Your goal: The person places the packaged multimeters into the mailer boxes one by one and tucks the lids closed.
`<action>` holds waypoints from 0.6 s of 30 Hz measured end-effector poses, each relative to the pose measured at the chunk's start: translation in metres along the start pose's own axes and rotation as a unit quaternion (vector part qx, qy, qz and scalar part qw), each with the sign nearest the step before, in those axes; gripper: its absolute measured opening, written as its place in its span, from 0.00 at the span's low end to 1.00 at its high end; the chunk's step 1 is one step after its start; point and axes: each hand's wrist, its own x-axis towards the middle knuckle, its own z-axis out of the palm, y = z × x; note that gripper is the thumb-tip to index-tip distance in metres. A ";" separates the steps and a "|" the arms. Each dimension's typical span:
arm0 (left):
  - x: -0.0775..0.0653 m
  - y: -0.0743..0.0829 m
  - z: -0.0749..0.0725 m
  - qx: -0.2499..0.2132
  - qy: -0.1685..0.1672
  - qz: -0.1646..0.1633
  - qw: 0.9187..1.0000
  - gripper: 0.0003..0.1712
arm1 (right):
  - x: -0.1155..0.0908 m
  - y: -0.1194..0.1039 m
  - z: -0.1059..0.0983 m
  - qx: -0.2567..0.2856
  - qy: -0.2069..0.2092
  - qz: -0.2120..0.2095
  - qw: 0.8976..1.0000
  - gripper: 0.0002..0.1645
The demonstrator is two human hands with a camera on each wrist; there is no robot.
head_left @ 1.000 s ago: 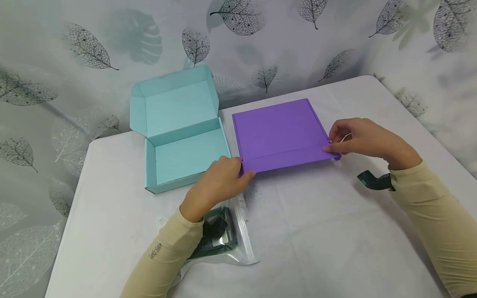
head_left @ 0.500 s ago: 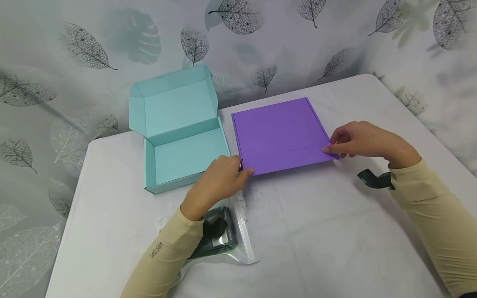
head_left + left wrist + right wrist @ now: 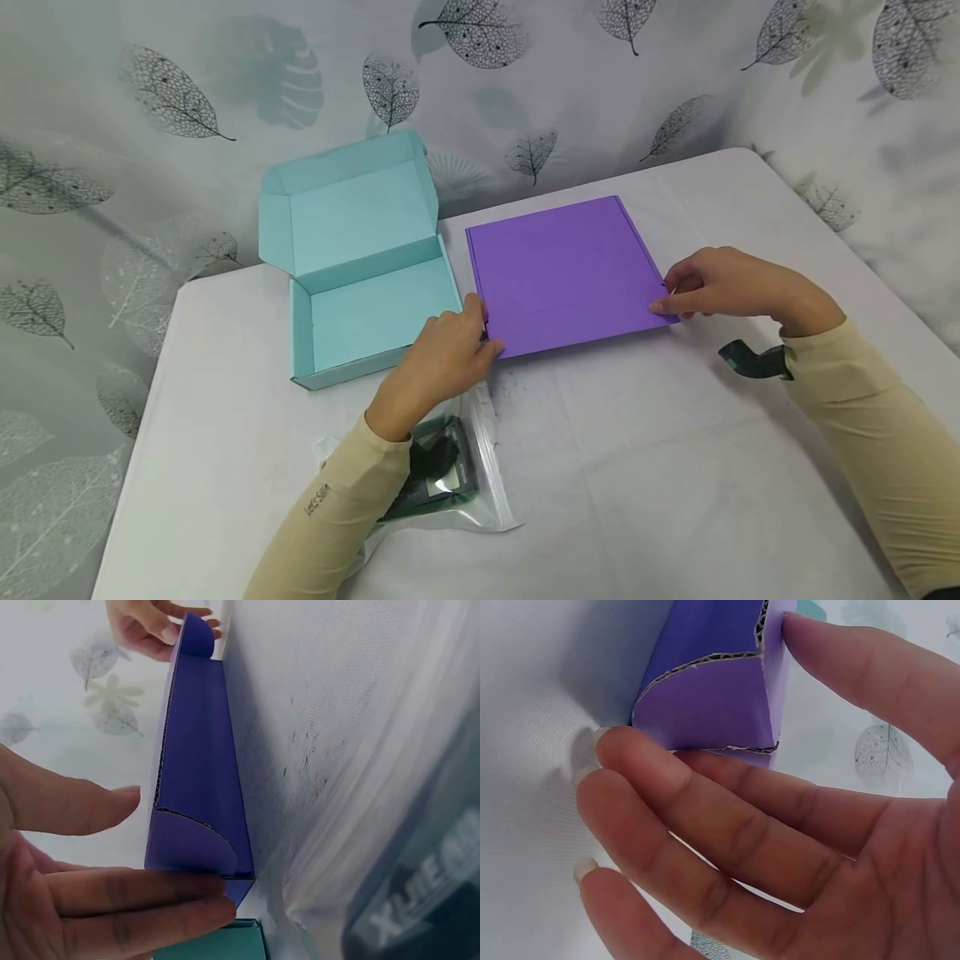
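A purple cardboard box [image 3: 562, 267] lies on the table, its front flap standing out level with the lid. Curved end tabs [image 3: 191, 840] hang under that flap. My left hand [image 3: 438, 358] is at the front left corner; its fairly straight fingers lie along the box's side, while the thumb tip sits just off the lid edge in the left wrist view. At the front right corner my right hand [image 3: 727, 283] holds the box, thumb on the lid and fingers against the end tab [image 3: 712, 701]. The box's inside is hidden.
A teal cardboard box [image 3: 375, 308] stands to the left with its lid raised and nothing in it. Under my left forearm lies a clear plastic bag [image 3: 491, 475] around a dark green package [image 3: 461, 462]. Leaf-patterned cloth [image 3: 525, 108] hangs behind the table.
The purple box's front flap has swung from an angle to level with the lid, so its crease no longer shows. My left hand has shifted slightly left, its thumb off the lid.
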 end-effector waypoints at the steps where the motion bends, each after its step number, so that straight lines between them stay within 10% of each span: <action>1: 0.000 0.000 0.000 0.001 0.000 0.002 1.000 0.24 | 0.000 0.000 0.000 0.002 -0.002 0.001 1.000 0.14; 18: 0.002 -0.003 0.000 -0.018 0.011 0.021 1.000 0.23 | 0.000 0.005 -0.002 0.078 -0.029 0.029 0.996 0.19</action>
